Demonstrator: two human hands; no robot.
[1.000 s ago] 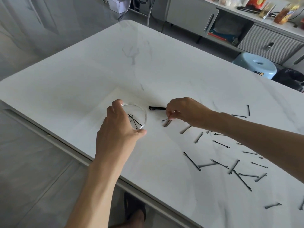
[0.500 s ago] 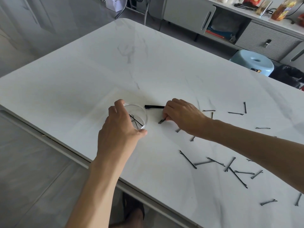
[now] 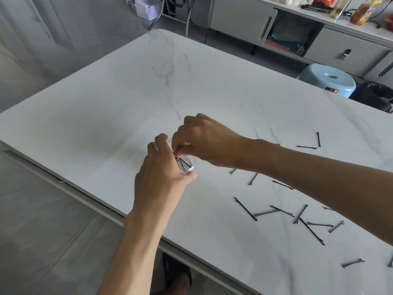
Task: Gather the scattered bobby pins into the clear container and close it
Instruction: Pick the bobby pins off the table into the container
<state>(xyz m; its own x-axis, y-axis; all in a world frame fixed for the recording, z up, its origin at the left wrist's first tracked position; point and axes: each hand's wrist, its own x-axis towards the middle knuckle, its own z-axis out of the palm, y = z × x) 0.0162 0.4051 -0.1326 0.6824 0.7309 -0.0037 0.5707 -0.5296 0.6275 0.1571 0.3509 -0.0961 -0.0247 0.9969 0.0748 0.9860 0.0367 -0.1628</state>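
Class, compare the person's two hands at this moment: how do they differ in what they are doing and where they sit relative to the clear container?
The left hand wraps around the clear container from the near side, steadying it; the right hand is above its opening. The left hand's fingers curl around the wall; the right hand's fingertips pinch together, apparently lowering a pin in, though the pin itself is hard to make out. Both are bare and meet at the container.

The surface (image 3: 106, 116) lies bare left and beyond the container (image 3: 187, 165); loose pins (image 3: 302, 216) crowd its right side, under the right forearm (image 3: 319, 177).
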